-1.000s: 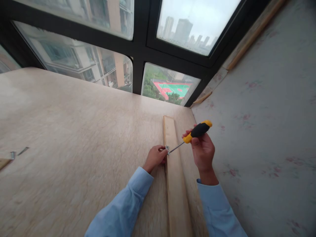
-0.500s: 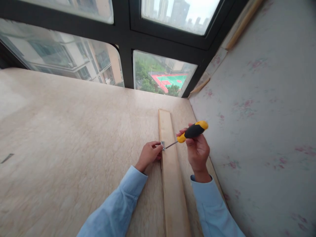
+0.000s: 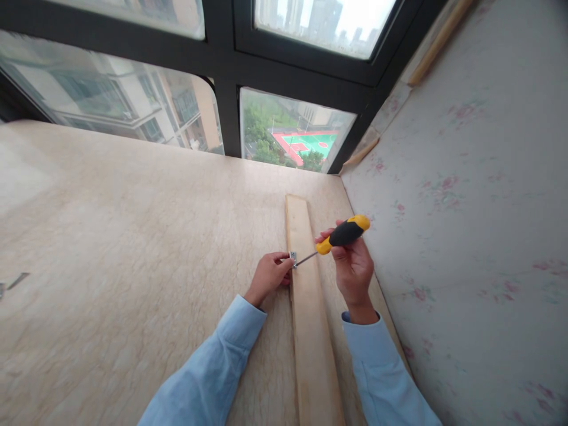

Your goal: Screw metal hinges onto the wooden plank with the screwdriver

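A long pale wooden board (image 3: 313, 331) lies on the marble-patterned sill. At its left edge is a small metal bracket (image 3: 293, 256), pinched against the wood by the thumb and fingers of my left hand (image 3: 270, 274); some of those fingers are hidden below the board's edge. My right hand (image 3: 355, 266) grips the yellow and black handle of a screwdriver (image 3: 346, 233). The tool is tilted, its thin shaft pointing down and left, with the tip at the lower part of the bracket. Whether a screw sits under the tip is too small to tell.
The marble-patterned sill (image 3: 133, 236) spreads left and ahead to a dark window frame (image 3: 226, 83). Close on the right rises a wall with floral paper (image 3: 465, 236), peeling near the window. A small thin metal piece (image 3: 18, 280) lies at the far left.
The screwdriver and my right hand have shifted slightly left and down toward the bracket, so the tip now meets its lower part. My left hand keeps its hold.
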